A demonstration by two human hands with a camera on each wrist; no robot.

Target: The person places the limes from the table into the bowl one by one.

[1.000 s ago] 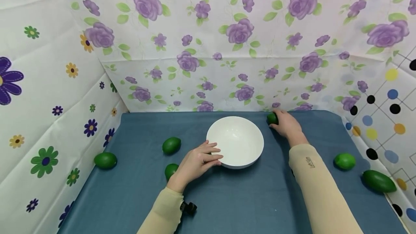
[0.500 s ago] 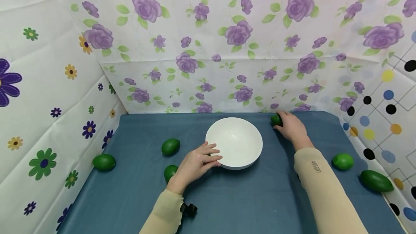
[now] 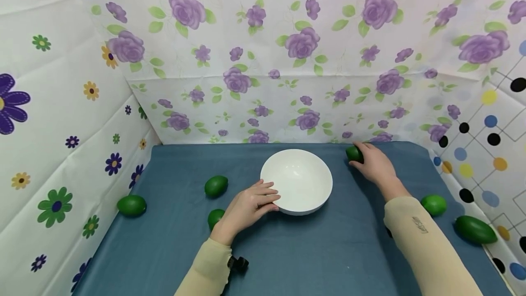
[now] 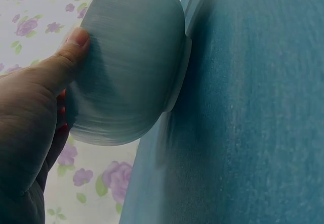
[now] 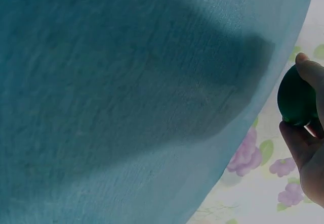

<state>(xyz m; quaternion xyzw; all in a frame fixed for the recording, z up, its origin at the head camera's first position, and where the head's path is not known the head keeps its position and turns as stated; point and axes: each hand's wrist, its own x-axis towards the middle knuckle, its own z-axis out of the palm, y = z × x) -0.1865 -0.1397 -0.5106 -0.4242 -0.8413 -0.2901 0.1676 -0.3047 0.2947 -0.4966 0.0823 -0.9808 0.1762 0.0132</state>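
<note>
Near the middle of the blue cloth stands a white bowl (image 3: 302, 182). My left hand (image 3: 248, 204) grips its near left rim, with the fingers over the inside and the thumb (image 4: 76, 42) against the outer wall. At the back of the table, right of the bowl, my right hand (image 3: 375, 163) holds a green lime (image 3: 352, 153). In the right wrist view the lime (image 5: 295, 97) sits between thumb and fingers, with a gap to the cloth. The palm side of the right hand is partly out of that view.
Left of the bowl lie a green lime (image 3: 215, 186) and another lime (image 3: 215, 217), partly behind the left wrist. A third lime (image 3: 132, 205) is at the left edge. On the right are a lighter lime (image 3: 434, 205) and a longer dark green fruit (image 3: 475, 229). Patterned sheets (image 3: 283, 99) enclose the table.
My right hand has shifted slightly to the right with the lime in it, and the forearm has swung right, closer to the lighter lime. The left hand and bowl have stayed put.
</note>
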